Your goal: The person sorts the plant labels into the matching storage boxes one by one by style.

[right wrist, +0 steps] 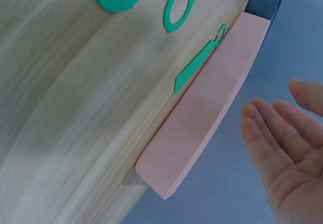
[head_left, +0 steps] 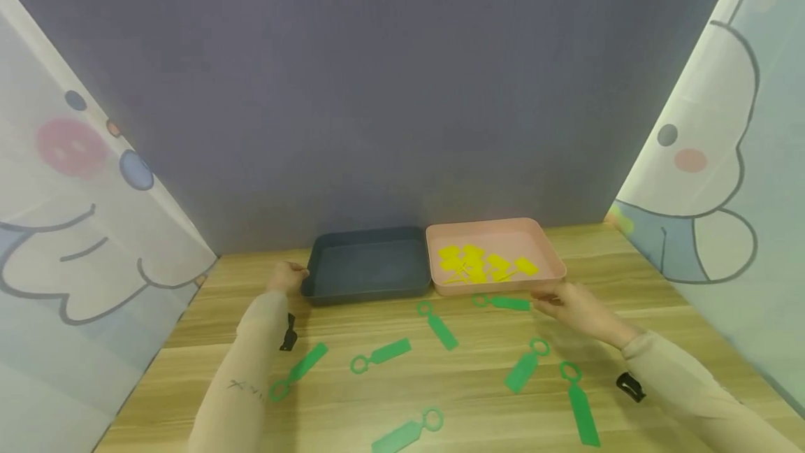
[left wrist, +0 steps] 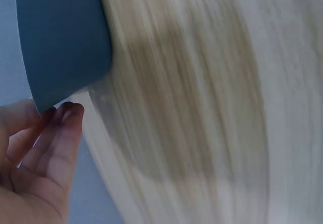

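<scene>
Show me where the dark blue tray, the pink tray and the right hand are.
Dark blue tray [head_left: 367,268]: head view, bare floor of the tray.
Pink tray [head_left: 511,240]: head view, bare floor toward the back.
Right hand [head_left: 578,307]: head view, back of the hand.

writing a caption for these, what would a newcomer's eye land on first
Probably the bright yellow pieces heaped in the pink tray, towards the back of the wooden table. Next come the seven green tags scattered in front, then the dark tray left of the pink one, pinched at its left side by the left hand.
</scene>
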`<state>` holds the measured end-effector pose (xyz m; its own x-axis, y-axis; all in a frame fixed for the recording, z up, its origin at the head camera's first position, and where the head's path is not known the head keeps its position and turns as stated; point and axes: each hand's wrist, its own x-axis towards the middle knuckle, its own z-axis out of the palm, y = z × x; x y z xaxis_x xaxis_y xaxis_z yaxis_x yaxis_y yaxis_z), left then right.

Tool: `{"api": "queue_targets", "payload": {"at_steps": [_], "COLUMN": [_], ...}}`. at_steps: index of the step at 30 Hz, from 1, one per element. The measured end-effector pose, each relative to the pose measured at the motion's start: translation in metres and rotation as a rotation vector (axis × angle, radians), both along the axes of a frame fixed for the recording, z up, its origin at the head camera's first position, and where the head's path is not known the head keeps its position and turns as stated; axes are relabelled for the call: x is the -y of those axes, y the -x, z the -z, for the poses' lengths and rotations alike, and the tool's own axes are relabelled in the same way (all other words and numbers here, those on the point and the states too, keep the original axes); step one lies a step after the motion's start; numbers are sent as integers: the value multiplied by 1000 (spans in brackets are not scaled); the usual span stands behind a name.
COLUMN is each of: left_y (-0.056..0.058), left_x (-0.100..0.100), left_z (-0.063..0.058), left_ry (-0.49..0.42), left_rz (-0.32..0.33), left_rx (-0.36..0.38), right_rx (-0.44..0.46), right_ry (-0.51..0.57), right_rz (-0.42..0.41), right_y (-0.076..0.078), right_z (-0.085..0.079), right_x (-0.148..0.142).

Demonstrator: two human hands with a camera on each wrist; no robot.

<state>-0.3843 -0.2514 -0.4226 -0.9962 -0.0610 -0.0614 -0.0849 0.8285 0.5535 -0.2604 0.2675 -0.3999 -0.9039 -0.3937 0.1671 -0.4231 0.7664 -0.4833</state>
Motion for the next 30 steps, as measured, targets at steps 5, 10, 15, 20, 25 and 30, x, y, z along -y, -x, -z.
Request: {"api": "queue_targets", "payload": {"at_steps": [5, 10, 15, 20, 25, 30], "left_y": [6, 9, 6, 4, 4, -1], "left_x": [2, 6, 5, 5, 7, 3], "left_z": [7, 12, 11, 10, 12, 7], "left_ry": [-80, -173, -184, -161, -153, -132], "left_rz": [-47, -70, -72, -79, -82, -70], "left_rx": [0, 10, 14, 26, 19, 0], "right_rx": [-38, -46, -62, -63, -38, 55], "right_ry": [-36, -51, -31, 28, 31, -12], "right_rz": [-22, -31, -47, -94, -121, -72], "right_y": [1, 1, 6, 13, 19, 25], "right_z": [4, 9, 16, 23, 28, 34], "right_x": [1, 3, 7, 16, 22, 25]}}
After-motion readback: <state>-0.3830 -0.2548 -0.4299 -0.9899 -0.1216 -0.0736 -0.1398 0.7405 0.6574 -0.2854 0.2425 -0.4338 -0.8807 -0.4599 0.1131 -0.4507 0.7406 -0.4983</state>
